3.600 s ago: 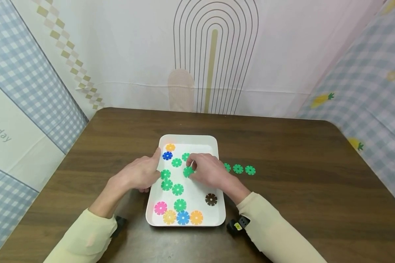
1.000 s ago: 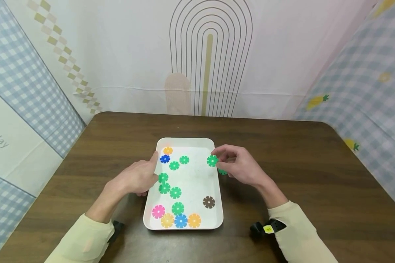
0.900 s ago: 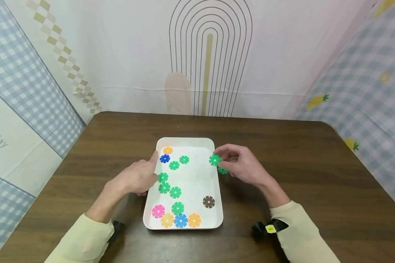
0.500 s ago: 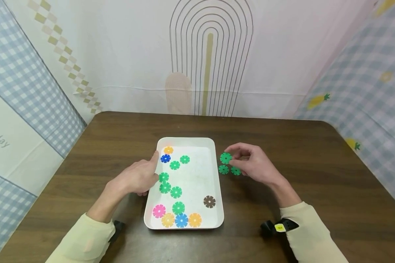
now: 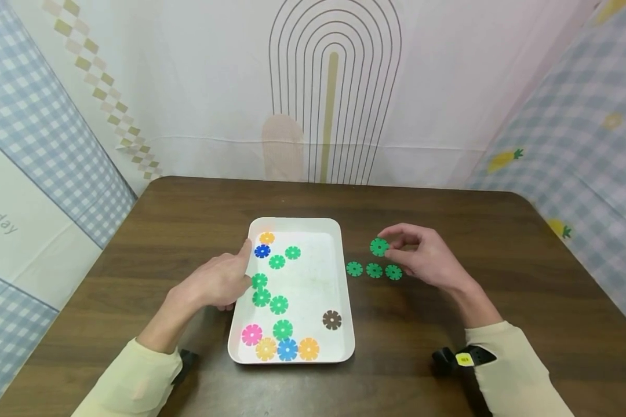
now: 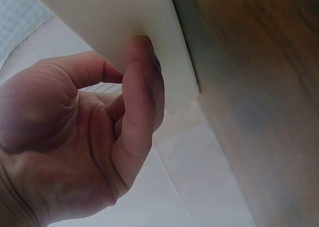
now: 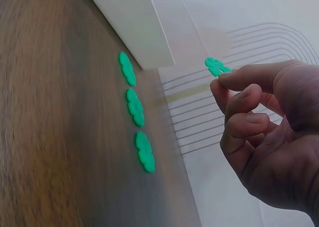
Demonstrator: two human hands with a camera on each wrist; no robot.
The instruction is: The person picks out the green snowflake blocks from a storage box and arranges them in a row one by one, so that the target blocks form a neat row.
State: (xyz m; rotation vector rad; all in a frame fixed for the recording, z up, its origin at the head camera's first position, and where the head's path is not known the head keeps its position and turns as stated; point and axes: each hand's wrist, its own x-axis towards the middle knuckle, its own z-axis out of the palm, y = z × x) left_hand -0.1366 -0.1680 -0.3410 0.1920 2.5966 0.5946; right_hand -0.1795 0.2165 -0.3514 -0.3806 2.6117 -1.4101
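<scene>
White tray (image 5: 313, 278) gripped by left hand (image 5: 221, 279); green notched disc (image 5: 378, 244) pinched in right hand (image 5: 426, 256)

Printed backdrop cloth (image 5: 208, 87) at 12 o'clock, behind dark wood-grain table (image 5: 475, 243). Tray lies flat on table. Left hand at tray's 9 o'clock edge, fingers curled against its wall. Right hand past tray's 3 o'clock side, thumb and index closed on the disc, other fingers curled.

Clocking from tray centre: pinched disc at 2, raised off the table. Row of three green discs (image 5: 374, 265) on table at 3, nearest just beside tray. Inside tray: six loose green discs (image 5: 279, 300), brown disc (image 5: 331, 314) at 4, orange disc (image 5: 309, 344) at 5, light-blue disc (image 5: 287, 344) at 6, yellow-orange disc (image 5: 266, 344) at 7, pink disc (image 5: 252, 329) between 7 and 8. Smallest-looking: dark-blue disc (image 5: 262, 247) and small orange disc (image 5: 266, 235) near 11.
</scene>
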